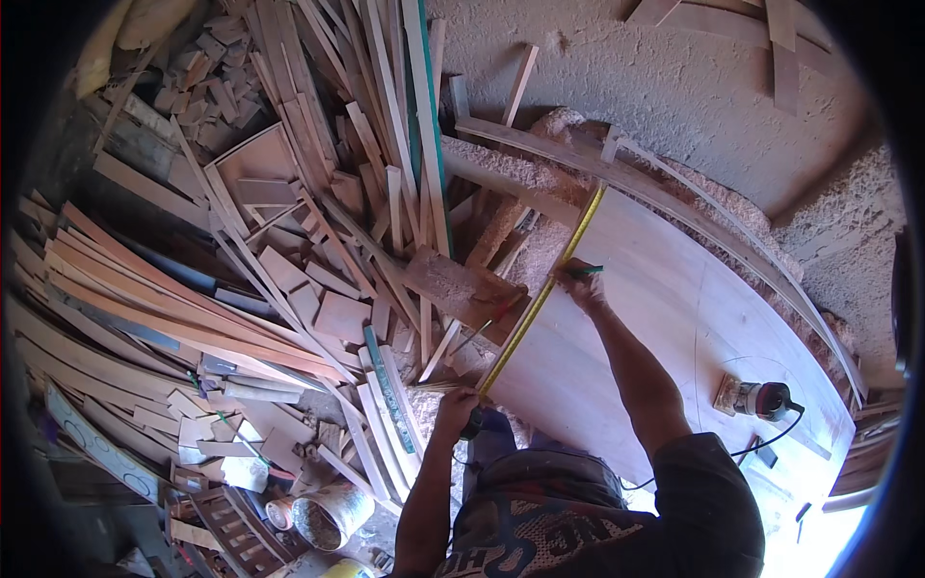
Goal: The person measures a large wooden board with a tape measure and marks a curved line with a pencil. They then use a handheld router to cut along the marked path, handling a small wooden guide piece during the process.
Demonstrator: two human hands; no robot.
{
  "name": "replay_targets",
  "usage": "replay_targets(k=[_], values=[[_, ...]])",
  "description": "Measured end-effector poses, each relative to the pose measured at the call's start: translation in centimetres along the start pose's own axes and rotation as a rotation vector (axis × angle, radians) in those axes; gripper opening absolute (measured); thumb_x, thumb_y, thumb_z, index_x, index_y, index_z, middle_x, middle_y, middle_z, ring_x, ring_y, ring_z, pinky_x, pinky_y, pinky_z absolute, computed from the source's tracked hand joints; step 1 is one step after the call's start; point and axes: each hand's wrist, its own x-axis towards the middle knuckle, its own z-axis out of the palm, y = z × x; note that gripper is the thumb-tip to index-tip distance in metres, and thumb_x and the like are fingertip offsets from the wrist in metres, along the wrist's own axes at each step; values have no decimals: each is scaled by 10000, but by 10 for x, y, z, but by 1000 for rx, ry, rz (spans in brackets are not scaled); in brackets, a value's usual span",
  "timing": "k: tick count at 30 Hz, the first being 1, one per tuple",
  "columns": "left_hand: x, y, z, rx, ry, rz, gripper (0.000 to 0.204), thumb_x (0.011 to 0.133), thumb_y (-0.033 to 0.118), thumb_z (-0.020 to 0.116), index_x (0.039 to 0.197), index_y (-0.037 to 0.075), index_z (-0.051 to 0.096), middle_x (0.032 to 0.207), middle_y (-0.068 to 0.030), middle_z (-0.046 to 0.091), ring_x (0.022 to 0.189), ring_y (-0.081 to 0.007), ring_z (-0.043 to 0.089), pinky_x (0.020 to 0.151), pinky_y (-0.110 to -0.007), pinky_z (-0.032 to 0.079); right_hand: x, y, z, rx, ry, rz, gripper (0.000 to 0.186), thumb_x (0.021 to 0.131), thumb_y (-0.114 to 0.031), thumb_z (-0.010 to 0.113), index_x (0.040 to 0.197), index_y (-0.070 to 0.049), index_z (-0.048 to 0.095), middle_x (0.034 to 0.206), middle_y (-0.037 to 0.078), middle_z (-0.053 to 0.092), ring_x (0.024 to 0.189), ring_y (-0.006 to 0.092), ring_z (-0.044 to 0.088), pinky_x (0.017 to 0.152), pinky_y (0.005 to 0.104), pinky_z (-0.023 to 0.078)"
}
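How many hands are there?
2. The left hand holds the near end of the yellow measuring tape; the right hand, holding a slim green tool, is farther along it. No others show.

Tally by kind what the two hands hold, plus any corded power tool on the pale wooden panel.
Yellow tape measure, held by the left hand: 1
Green pen or pencil, in the right hand: 1
Corded power tool, on the pale wooden panel: 1
Total: 3
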Motion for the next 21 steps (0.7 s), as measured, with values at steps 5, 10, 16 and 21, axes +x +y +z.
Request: replay_targets(k=[5, 10, 16, 21], values=[[-4, 16, 3, 43, 11, 40, 121, 863, 72, 592, 927, 1, 666, 750, -54, 662, 645, -110, 606, 612, -245, 466, 1, 10, -1, -2, 37, -30, 88, 833, -123, 720, 863, -50, 681, 750, 12, 644, 680, 96, 571, 631, 266, 466], [-7, 18, 3, -10, 13, 45, 122, 859, 76, 602, 927, -2, 667, 752, -58, 667, 638, -106, 600, 599, -248, 465, 0, -1, 8, 43, 36, 52, 120, 858, -176, 716, 862, -61, 683, 746, 9, 650, 670, 89, 569, 617, 260, 461], [-13, 20, 3, 125, 65, 155, 118, 861, 70, 604, 927, -8, 662, 758, -68, 674, 609, -109, 591, 570, -248, 463, -2, -24, 0, 494, 301, 310, 244, 946, -316, 615, 889, -85, 669, 784, 18, 665, 640, 106, 572, 604, 235, 466], [-23, 53, 18, 153, 21, 252, 118, 880, 90, 601, 930, 3, 664, 760, -71, 674, 620, -107, 596, 584, -255, 467, -24, -23, -18, 497, 533, 283, 372, 965, -439, 548, 953, -79, 642, 667, -8, 543, 553, 83, 490, 529, 246, 438]])
